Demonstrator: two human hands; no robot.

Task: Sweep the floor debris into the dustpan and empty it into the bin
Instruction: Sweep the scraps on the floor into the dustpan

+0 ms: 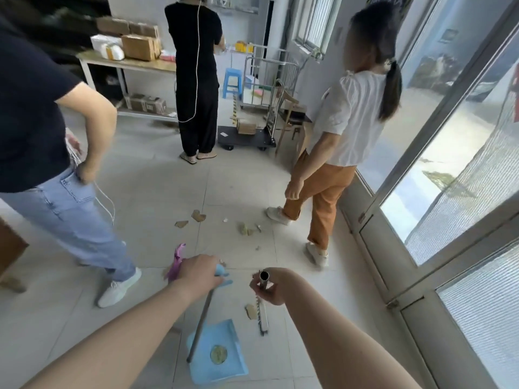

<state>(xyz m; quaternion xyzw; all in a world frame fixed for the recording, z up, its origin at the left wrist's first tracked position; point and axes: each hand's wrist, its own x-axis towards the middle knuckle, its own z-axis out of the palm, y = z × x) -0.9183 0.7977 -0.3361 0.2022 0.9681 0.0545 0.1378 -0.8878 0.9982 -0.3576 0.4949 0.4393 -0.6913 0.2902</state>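
Debris lay scattered across the tiles at the centre of the frame: cardboard scraps (198, 215), a crumpled greenish wad (243, 228) and smaller flecks, with 1 more scrap (250, 310) lower down beside the broom head (263, 318). Risk sat mostly with the 3 bystanders; the person in orange trousers (325, 192) stood just beside the litter, so a wide stroke might have clipped a shoe or pushed scraps underfoot. The left hand (200, 272) was closed around the blue grip of the dustpan handle (202, 313), and the right hand (271, 287) pinched the open top of the metal broom tube (264, 277); so loose a pinch could have let the broom twist during a stroke. The blue dustpan (224, 369) rested on the floor at the lower centre, holding only 1 round greenish piece (218, 354). Tilting it while sweeping could have rolled that piece back out. No bin was visible, so carrying the load past people looked awkward.
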